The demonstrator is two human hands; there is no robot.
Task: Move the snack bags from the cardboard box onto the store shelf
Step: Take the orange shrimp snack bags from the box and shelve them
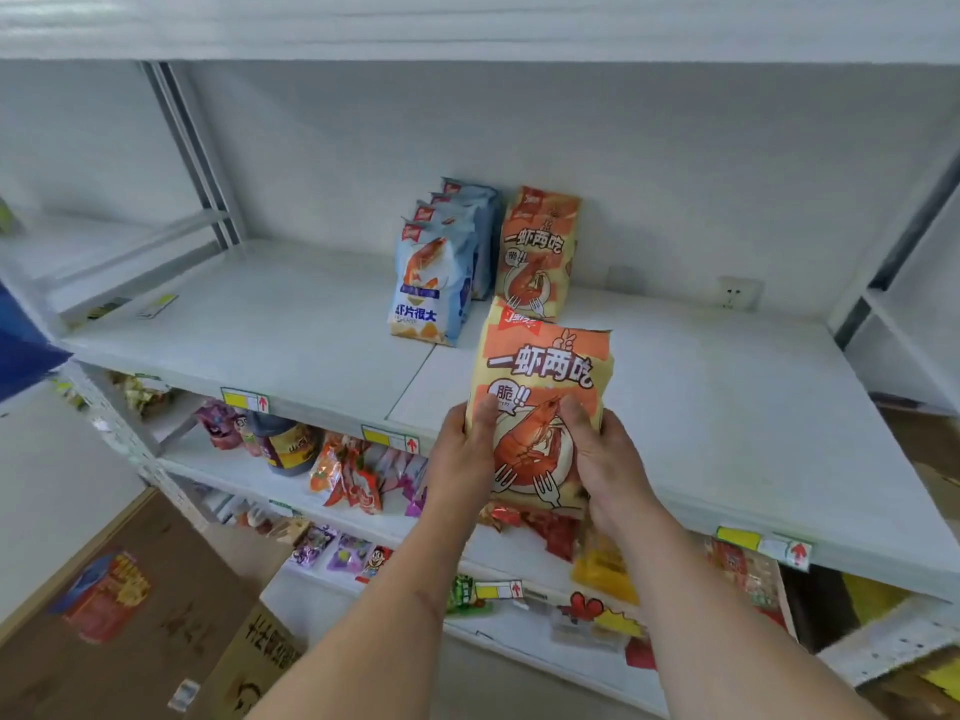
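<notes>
I hold an orange snack bag [540,387] with a shrimp picture upright over the front edge of the white store shelf [727,407]. My left hand [462,459] grips its left side and my right hand [602,459] grips its right side, thumbs on the front. Behind it on the shelf stands another orange snack bag [537,252] against the back wall. To its left stands a row of several blue snack bags [434,283]. A corner of the cardboard box [249,667] shows on the floor at the bottom, partly hidden by my left arm.
Lower shelves [291,475] hold assorted small snack packs and a dark bottle [288,444]. Price tags [244,400] line the shelf edges. A wall socket [735,293] sits at the back right. Grey uprights [197,158] frame the shelf bay. A printed sheet [104,595] lies on the floor.
</notes>
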